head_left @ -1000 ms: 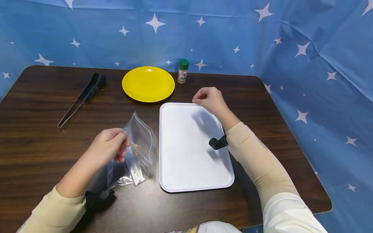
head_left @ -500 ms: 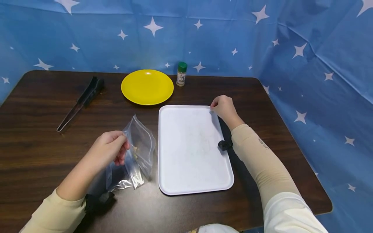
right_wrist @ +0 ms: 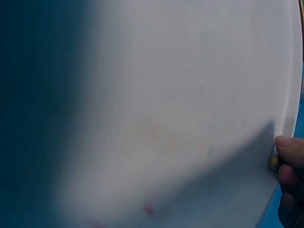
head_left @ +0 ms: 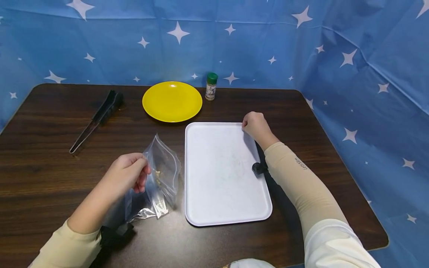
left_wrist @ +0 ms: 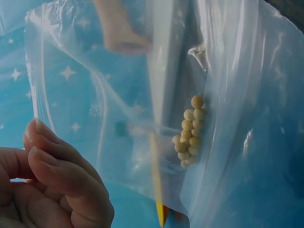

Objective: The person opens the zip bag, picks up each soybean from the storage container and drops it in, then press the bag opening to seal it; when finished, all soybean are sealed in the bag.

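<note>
My left hand (head_left: 125, 172) pinches the upper edge of a clear zip bag (head_left: 169, 162), which stands with its mouth spread wide. A cluster of round pale-yellow soybeans (left_wrist: 192, 126) shows through the plastic in the left wrist view. Right of the bag lies a white rectangular tray (head_left: 222, 178), with faint marks on its surface. At its far right corner is my right hand (head_left: 257, 128), fingers curled down. Between thumb and finger, the right wrist view shows a small yellowish soybean (right_wrist: 273, 162), partly hidden by the fingertips.
A yellow plate (head_left: 172, 101) sits behind the tray, and a green-capped shaker bottle (head_left: 211, 87) stands beside it. Black-tipped tongs (head_left: 97, 121) lie at the back left of the brown table (head_left: 47, 149). Blue star-printed cloth (head_left: 110, 37) hangs behind.
My right hand has moved right along the tray's far edge to its corner and lowered there, staying put over the last half second. The left hand keeps its hold on the bag.
</note>
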`<state>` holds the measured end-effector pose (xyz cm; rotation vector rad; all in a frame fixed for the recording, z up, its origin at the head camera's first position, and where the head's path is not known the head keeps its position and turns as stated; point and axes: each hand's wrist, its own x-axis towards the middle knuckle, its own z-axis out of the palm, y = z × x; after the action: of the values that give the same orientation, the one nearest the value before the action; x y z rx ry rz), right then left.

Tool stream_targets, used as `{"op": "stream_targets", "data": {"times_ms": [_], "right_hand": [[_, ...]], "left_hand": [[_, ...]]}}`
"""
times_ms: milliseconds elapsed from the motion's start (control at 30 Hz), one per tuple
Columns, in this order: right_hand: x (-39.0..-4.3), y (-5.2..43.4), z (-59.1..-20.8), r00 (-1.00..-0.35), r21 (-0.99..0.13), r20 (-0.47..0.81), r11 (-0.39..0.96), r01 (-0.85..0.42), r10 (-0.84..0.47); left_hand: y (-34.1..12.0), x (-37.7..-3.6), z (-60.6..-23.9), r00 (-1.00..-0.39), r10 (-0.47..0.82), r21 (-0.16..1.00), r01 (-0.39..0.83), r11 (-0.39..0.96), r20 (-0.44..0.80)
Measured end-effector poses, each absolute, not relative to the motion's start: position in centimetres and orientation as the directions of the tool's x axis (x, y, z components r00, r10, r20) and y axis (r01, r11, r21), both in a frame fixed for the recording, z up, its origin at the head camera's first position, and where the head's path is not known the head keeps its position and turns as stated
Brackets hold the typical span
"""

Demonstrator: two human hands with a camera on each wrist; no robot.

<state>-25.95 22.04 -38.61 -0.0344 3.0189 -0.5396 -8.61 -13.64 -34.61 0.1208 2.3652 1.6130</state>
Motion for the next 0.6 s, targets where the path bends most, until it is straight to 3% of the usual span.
{"op": "stream_targets", "data": {"times_ms": [267, 600], "right_hand": [[-25.7, 22.1, -38.4, -0.993, -0.305, -0.111, 0.952, 0.0, -0.036], [-25.0, 22.9, -36.9, -0.996, -0.377, -0.08, 0.926, -0.013, -0.047]], "left_hand": [[-13.6, -8.5, -34.8, -0.958, 0.231, 0.926, -0.078, 0.369, -0.173], [-13.6, -8.4, -34.7, -0.957, 0.237, 0.927, -0.071, 0.369, -0.168]]}}
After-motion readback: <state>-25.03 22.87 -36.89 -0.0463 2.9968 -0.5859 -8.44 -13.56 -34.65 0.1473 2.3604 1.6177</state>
